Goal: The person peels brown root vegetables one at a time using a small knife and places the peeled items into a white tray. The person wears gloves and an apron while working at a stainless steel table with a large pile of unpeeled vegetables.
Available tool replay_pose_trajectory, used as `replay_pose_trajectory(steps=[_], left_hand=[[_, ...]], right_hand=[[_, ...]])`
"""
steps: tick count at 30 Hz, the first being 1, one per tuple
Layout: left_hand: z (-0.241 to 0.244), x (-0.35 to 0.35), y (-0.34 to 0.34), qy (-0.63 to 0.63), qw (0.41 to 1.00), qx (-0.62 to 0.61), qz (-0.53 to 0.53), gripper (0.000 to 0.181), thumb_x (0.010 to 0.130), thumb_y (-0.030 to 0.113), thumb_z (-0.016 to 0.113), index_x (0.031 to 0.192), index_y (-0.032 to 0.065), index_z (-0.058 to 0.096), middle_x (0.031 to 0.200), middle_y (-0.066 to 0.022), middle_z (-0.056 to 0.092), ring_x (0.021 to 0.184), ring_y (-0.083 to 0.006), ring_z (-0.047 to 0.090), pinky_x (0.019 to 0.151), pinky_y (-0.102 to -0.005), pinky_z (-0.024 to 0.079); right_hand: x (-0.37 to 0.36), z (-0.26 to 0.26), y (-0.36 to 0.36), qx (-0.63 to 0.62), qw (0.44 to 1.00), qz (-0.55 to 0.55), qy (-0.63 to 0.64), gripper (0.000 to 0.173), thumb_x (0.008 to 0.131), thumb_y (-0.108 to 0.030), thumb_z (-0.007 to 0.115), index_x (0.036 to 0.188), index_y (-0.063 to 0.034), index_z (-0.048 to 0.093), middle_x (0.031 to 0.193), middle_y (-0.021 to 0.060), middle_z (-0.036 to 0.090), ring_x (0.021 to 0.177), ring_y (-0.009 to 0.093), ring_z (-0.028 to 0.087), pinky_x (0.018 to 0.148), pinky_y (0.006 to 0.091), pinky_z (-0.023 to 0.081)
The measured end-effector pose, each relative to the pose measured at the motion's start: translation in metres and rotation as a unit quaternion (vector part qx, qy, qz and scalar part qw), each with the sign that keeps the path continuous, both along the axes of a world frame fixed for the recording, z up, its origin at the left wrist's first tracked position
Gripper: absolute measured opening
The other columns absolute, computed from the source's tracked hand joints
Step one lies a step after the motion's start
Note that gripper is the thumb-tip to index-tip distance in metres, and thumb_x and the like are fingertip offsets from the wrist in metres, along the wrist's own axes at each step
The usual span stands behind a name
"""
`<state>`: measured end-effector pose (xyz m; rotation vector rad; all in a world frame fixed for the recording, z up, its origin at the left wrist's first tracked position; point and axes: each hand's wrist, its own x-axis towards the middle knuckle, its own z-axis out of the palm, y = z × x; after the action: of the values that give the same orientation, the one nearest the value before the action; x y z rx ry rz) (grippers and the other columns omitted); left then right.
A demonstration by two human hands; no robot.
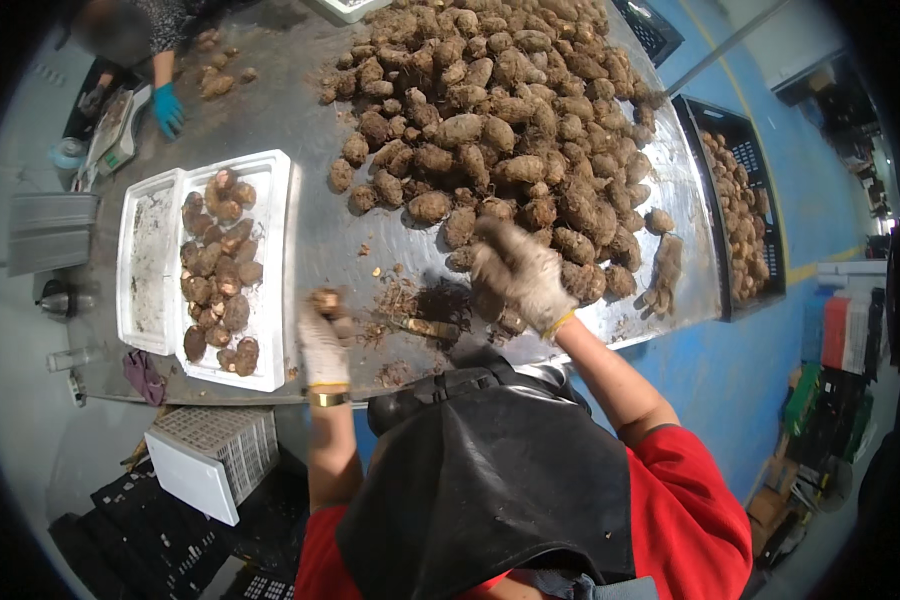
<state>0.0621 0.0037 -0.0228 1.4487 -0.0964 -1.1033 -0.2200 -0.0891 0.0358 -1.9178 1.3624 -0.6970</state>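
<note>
My left hand (325,346), in a whitish work glove, grips a taro corm (325,301) with a pale patch, just right of a white foam tray (276,315). That hand is blurred by motion. My right hand (523,276), also gloved and blurred, is at the near edge of a large heap of brown, hairy taro corms (487,142); its fingers touch or hover over corms, and whether it holds one cannot be told. Between my hands a knife-like tool with a yellowish handle (429,328) lies among root trimmings (396,298). Several trimmed corms (221,259) rest in the tray.
A second foam tray or lid (150,262) adjoins the first on the metal table (330,240). Beyond stand a scale (120,135) and a co-worker's teal-gloved hand (168,110). A soiled glove (666,274) lies right. A black crate (746,210) of corms borders the table.
</note>
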Motion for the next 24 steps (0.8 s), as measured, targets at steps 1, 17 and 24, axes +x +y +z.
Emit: replay_pose_trajectory(steps=[1, 17, 24], left_hand=[[0.013, 0.021, -0.004, -0.016, 0.998, 0.062, -0.016, 0.062, 0.095, 0.063, 0.039, 0.092, 0.0073, 0.067, 0.057, 0.0055, 0.047, 0.039, -0.0049, 0.033, 0.034, -0.0196, 0.021], [0.005, 0.195, -0.013, -0.148, 0.928, 0.158, 0.304, 0.068, 0.097, 0.051, 0.04, 0.142, -0.0005, 0.043, 0.145, -0.0165, 0.043, 0.128, -0.0291, 0.048, 0.106, -0.0443, 0.041], [0.072, 0.065, -0.027, -0.31, 0.947, 0.031, 0.084, 0.076, 0.079, 0.056, 0.07, 0.131, 0.0021, 0.054, 0.098, -0.0107, 0.064, 0.054, -0.0094, 0.05, 0.047, -0.022, 0.044]], right_hand=[[-0.011, 0.002, -0.015, -0.049, 0.996, -0.009, 0.075, 0.042, 0.092, -0.036, 0.06, 0.125, -0.01, 0.057, 0.121, 0.0147, 0.062, 0.109, 0.031, 0.061, 0.092, 0.0438, 0.049], [-0.059, -0.085, -0.101, 0.115, 0.952, -0.05, -0.279, 0.052, 0.091, -0.031, 0.061, 0.134, -0.0058, 0.046, 0.129, 0.0139, 0.053, 0.12, 0.031, 0.049, 0.096, 0.0451, 0.044], [-0.002, 0.005, -0.026, 0.371, 0.663, 0.082, -0.645, 0.062, 0.094, -0.029, 0.063, 0.144, -0.0046, 0.036, 0.129, 0.0082, 0.054, 0.115, 0.021, 0.056, 0.097, 0.0429, 0.05]])
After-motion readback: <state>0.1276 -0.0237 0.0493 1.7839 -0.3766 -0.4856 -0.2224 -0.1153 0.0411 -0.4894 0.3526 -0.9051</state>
